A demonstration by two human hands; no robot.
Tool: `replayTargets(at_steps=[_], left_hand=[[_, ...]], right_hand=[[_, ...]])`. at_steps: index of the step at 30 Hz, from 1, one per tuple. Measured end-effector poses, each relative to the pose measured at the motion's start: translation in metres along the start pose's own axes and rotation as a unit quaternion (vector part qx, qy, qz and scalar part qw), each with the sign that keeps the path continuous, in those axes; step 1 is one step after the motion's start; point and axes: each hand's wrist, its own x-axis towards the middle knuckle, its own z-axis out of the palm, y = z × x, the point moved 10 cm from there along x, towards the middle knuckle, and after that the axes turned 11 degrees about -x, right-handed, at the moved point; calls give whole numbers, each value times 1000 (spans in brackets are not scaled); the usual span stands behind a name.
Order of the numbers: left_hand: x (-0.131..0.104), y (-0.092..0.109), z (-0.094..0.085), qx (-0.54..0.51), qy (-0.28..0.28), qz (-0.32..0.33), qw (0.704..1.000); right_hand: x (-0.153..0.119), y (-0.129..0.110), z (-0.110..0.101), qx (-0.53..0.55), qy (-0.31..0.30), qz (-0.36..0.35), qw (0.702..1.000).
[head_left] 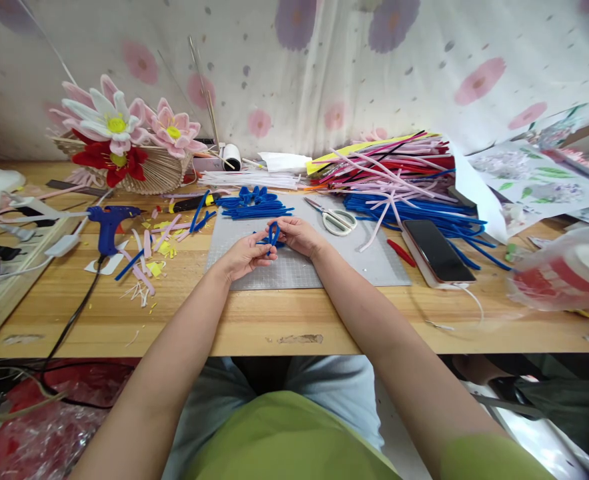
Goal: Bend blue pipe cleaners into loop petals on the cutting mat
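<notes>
Over the grey cutting mat (pixel 294 273), both hands meet at a blue pipe cleaner (pixel 274 233) bent into a loop. My left hand (pixel 247 257) pinches it from the left, palm partly turned up. From the right, my right hand (pixel 297 235) has its fingers closed on the same loop near its top. More blue pipe cleaner shows between and behind the fingers, partly hidden. Just beyond, a row of blue pipe cleaners (pixel 257 212) lies on the mat with several curled blue pieces on top. White-handled scissors (pixel 339 221) rest to the right of my hands.
A blue glue gun (pixel 109 227) stands at left among scraps. Fuzzy flowers (pixel 117 123) sit behind it. Bundled pipe cleaners (pixel 389 167), a phone (pixel 437 250), a red pen-like piece (pixel 401 253) and a plastic-wrapped cup (pixel 569 267) occupy the right. Cables (pixel 74 320) hang at left.
</notes>
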Motion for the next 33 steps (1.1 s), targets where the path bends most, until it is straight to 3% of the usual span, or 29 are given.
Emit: replayTargets(at_steps=[8,15,20,25,27,29,31,33], left_hand=[[-2,-1,2,9,6,-2,1000],[-1,-2,1,18,18,2,1000],[-2,6,-1,14,39,37,998],[-1,26,-16,70,105,120,985],[-3,40,-26,141,148,183,962],[-9,57,-33,236,189,248,920],[-16,70,-33,354,214,293,862],[-19,78,-28,474,224,309,794]], right_hand=[[2,2,-1,47,13,4,999],[2,-1,-5,-7,39,-15,999],[1,-14,-12,-44,77,-63,994],[0,-20,-19,-71,107,-77,989],[0,-19,-18,-79,94,-81,989],[0,-20,-18,-97,90,-89,987],[-1,-21,-26,-134,132,-97,977],[-4,-23,-42,-183,212,-96,955]])
